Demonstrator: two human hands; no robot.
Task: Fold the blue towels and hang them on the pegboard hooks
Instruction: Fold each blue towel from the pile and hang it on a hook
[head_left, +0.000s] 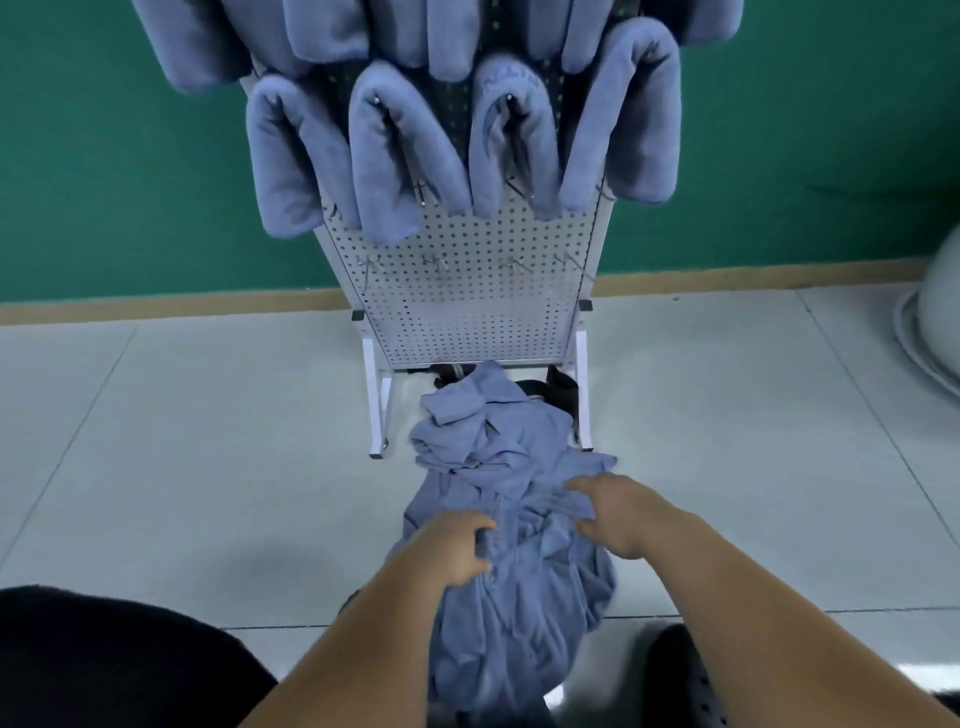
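Dark clothing: at the near edge, well short of the pegboard.
Left hand: fingers curled, gripping the towel heap.
Right hand: pinching a fold of that heap.
Towel heap: crumpled on the floor at the pegboard's foot.
Folded towels: draped over hooks on the pegboard's upper part.
Bare hooks: a row lower on the pegboard.

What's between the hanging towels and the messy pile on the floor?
Head view: bare pegboard with a row of empty hooks.
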